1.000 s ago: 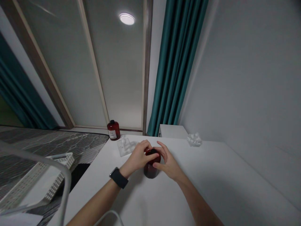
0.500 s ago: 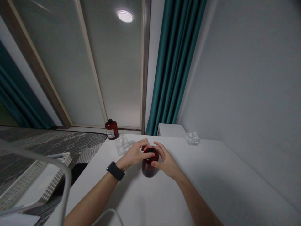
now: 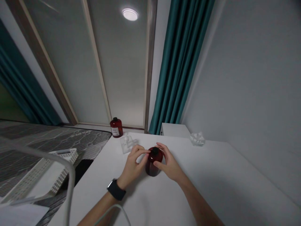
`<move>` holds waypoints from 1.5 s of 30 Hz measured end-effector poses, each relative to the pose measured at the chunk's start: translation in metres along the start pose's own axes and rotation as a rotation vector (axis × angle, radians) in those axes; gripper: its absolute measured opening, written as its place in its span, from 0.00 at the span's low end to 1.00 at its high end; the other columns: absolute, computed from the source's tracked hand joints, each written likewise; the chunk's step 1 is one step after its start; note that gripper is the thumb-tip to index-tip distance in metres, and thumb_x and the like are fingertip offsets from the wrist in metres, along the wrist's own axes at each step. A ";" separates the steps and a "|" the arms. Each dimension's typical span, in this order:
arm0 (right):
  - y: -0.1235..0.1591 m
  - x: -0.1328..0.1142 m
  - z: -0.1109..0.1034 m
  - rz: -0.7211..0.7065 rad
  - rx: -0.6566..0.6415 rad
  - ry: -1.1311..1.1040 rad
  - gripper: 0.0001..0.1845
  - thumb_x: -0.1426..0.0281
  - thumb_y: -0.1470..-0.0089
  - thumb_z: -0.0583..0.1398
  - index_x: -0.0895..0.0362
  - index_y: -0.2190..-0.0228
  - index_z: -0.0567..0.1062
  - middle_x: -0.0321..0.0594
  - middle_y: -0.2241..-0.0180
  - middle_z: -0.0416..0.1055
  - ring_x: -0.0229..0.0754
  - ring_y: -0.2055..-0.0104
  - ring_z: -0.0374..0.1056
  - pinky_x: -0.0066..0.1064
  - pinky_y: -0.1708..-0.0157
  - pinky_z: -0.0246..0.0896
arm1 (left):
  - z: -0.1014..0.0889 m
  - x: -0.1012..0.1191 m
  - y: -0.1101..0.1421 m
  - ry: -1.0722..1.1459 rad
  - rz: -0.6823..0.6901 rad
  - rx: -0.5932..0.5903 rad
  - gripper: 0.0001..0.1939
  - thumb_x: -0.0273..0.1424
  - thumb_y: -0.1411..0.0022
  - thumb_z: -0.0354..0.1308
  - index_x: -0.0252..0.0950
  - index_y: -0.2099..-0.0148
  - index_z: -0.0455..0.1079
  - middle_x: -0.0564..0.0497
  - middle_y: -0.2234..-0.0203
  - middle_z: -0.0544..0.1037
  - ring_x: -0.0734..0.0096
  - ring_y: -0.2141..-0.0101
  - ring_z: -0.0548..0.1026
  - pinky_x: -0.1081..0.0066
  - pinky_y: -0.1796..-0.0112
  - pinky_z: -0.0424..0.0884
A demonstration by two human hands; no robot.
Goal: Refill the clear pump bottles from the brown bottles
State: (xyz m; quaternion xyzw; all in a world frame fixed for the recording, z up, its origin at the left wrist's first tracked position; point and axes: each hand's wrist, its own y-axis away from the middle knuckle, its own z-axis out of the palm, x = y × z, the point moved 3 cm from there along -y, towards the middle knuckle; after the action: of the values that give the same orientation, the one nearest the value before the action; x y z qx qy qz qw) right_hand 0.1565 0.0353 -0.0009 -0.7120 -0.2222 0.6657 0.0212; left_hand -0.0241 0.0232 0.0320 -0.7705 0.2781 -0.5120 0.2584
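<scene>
A dark red bottle (image 3: 153,163) with a black cap stands on the white table (image 3: 199,175), between my two hands. My left hand (image 3: 134,164) is at its left side, with the fingertips against the shoulder just below the cap. My right hand (image 3: 169,161) curves around its right side, and the fingers reach up near the cap. A black watch (image 3: 116,189) sits on my left wrist. Part of the bottle's label side is hidden by my fingers.
A second dark red bottle (image 3: 116,127) stands at the far end of the table, by a clear plastic piece (image 3: 127,143). Another clear piece (image 3: 197,138) lies far right. A white perforated basket (image 3: 55,177) sits left, below the table's edge, behind a curved white rail (image 3: 47,151).
My left hand has swung toward the near side and its fingers now point up at the bottle's shoulder. The bottle stays upright in the same spot, and the view has tilted slightly.
</scene>
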 end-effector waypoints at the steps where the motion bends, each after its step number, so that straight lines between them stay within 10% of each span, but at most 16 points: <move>1: 0.000 -0.001 0.001 -0.004 0.005 0.019 0.39 0.69 0.51 0.68 0.48 0.40 0.59 0.44 0.41 0.62 0.49 0.37 0.59 0.47 0.35 0.48 | 0.001 0.001 0.002 -0.009 0.001 0.015 0.10 0.25 0.34 0.55 0.40 0.54 0.75 0.50 0.67 0.71 0.66 0.63 0.70 0.66 0.61 0.67; 8: 0.000 -0.014 0.005 -0.132 0.045 0.164 0.28 0.69 0.48 0.64 0.50 0.46 0.66 0.44 0.46 0.65 0.49 0.41 0.62 0.45 0.38 0.53 | 0.010 0.001 0.008 -0.052 -0.010 0.055 0.11 0.25 0.34 0.55 0.40 0.52 0.73 0.49 0.62 0.70 0.63 0.59 0.69 0.64 0.57 0.67; 24: 0.001 -0.004 0.000 0.000 0.001 0.074 0.48 0.69 0.54 0.70 0.48 0.37 0.56 0.47 0.35 0.58 0.51 0.33 0.53 0.51 0.33 0.42 | 0.011 0.015 -0.032 -0.154 -0.113 -0.326 0.12 0.30 0.33 0.58 0.43 0.49 0.74 0.50 0.64 0.70 0.61 0.59 0.67 0.60 0.55 0.60; 39: -0.001 -0.009 0.000 -0.005 0.052 0.132 0.53 0.71 0.62 0.73 0.50 0.38 0.58 0.50 0.41 0.65 0.54 0.35 0.58 0.53 0.34 0.41 | 0.019 0.026 -0.027 -0.356 -0.275 -0.045 0.10 0.31 0.43 0.66 0.36 0.71 0.68 0.54 0.72 0.71 0.62 0.65 0.70 0.64 0.62 0.59; 45: -0.001 -0.007 -0.001 0.014 0.042 0.102 0.53 0.72 0.62 0.73 0.48 0.38 0.57 0.49 0.39 0.64 0.54 0.35 0.57 0.54 0.34 0.43 | 0.012 0.013 -0.034 -0.065 -0.160 -0.182 0.02 0.30 0.40 0.64 0.38 0.65 0.74 0.53 0.70 0.70 0.63 0.63 0.69 0.64 0.59 0.64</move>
State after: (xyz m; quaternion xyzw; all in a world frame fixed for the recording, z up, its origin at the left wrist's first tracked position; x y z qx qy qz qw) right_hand 0.1567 0.0338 0.0065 -0.7460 -0.2019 0.6332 0.0430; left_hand -0.0027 0.0397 0.0597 -0.8266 0.2526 -0.4784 0.1549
